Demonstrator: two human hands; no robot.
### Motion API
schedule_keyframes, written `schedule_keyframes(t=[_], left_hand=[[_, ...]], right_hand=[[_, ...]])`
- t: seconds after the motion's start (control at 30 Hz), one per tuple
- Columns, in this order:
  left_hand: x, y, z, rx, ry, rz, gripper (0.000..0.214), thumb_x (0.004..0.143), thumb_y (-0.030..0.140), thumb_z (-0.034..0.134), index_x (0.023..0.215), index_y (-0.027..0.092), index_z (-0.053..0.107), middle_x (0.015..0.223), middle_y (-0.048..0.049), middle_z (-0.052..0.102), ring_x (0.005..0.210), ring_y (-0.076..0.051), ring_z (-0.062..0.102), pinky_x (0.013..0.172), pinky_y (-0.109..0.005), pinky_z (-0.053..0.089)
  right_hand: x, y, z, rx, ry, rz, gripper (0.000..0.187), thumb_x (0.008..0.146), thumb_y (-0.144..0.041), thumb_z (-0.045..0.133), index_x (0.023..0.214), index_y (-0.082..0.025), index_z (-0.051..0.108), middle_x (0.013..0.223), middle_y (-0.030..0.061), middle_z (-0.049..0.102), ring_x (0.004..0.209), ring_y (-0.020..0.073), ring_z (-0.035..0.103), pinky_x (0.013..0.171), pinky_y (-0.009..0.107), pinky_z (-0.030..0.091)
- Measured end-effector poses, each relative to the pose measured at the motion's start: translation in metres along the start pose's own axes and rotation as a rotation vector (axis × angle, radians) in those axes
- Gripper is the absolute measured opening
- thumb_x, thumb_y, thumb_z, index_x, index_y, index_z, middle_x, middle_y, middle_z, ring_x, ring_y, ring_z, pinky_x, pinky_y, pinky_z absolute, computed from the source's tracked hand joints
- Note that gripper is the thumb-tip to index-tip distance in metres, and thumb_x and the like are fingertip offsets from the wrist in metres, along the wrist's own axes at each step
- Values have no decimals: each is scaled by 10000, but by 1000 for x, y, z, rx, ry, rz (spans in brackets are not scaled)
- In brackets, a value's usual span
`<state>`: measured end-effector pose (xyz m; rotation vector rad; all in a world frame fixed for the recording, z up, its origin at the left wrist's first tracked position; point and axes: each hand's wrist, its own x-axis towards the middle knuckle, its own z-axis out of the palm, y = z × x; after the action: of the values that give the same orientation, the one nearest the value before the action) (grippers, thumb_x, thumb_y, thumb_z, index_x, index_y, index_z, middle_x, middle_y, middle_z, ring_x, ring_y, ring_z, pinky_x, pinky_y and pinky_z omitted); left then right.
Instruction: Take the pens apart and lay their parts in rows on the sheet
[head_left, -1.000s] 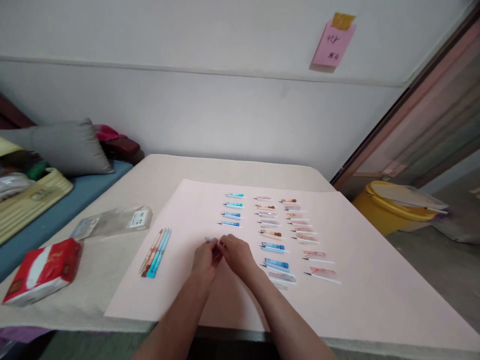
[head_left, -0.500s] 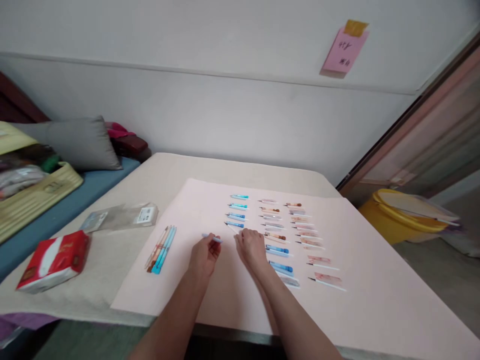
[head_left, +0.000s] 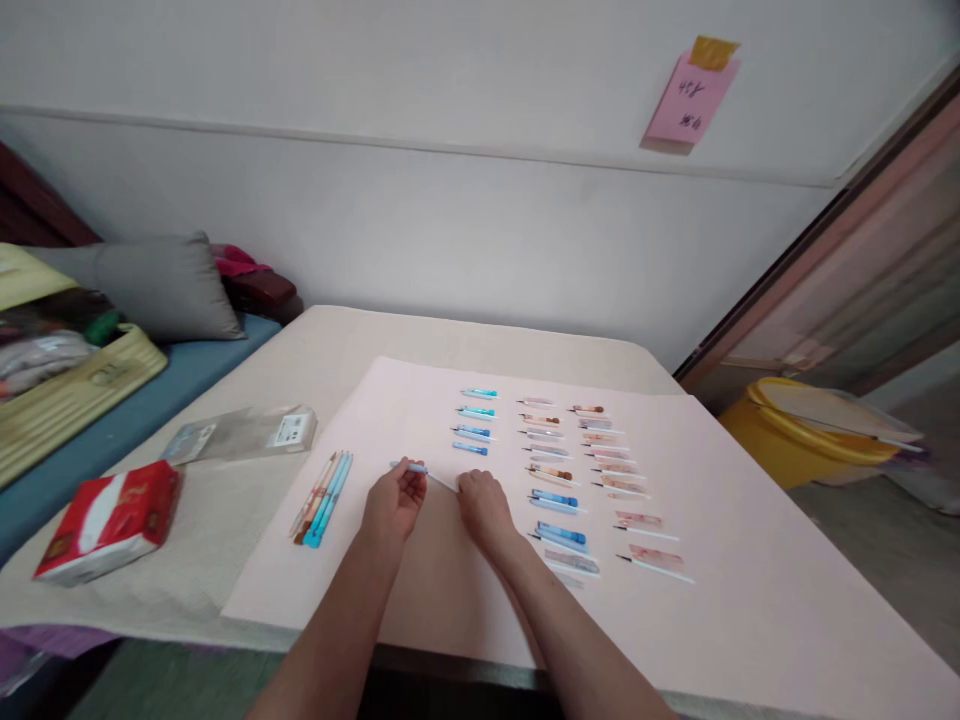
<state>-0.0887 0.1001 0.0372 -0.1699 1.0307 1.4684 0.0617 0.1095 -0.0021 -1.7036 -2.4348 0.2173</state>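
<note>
Between the thumb and fingers of my left hand (head_left: 394,500), a short pale-blue pen barrel (head_left: 409,467) is pinched above the pink sheet. My right hand (head_left: 484,505) is closed on a thin white pen refill (head_left: 445,484). The refill points left toward the barrel's right end; whether the two touch is too small to tell. Just above my right hand lies a blue pen part (head_left: 470,449) with no refill beside it. To the left of my left hand, several whole pens (head_left: 322,500) lie side by side in brown and light blue.
On the pink sheet (head_left: 427,600), disassembled pens (head_left: 555,500) with refills lie in rows at the right. A clear plastic sleeve (head_left: 255,434) and a red tissue pack (head_left: 112,520) sit at the table's left. A yellow bin (head_left: 780,440) stands beyond the right edge.
My right hand has moved left and nearer me, carrying the refill away from beside the lowest blue part in its column. My left hand has shifted slightly left and up with the barrel.
</note>
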Motion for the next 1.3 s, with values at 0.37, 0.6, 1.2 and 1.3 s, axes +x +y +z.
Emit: schedule_keyframes(t=[0.37,0.6,1.2,1.3], left_hand=[[5,16,-5,-184,-79,-135,44,789,86,573,807,95,534,684,-55,619,553,-95,614,446,-160,504],[4,15,-6,-171,-103,-121,15,805,88,551,802,98,540,673,-44,615,545,-89,610,437,-152,499],[3,7,-3,-42,-110,-12,70,771,124,607,753,110,541,670,-49,622,525,-85,593,456,-159,494],[4,7,-3,-31,-92,14,78,768,128,613,750,111,539,670,-55,625,516,-84,590,454,-160,490]], right_hand=[[-17,-15,-80,596,342,-160,167,880,-183,378,852,-201,541,845,26,592,774,133,533,678,225,388],[-29,-30,-97,510,490,-262,196,901,-206,369,825,-187,549,747,38,543,741,153,489,676,257,387],[-25,-35,-79,387,443,-268,212,886,-146,363,779,-186,542,723,42,513,720,162,459,649,262,361],[-25,-34,-77,392,427,-265,204,884,-138,368,791,-186,543,737,44,519,725,162,462,649,260,358]])
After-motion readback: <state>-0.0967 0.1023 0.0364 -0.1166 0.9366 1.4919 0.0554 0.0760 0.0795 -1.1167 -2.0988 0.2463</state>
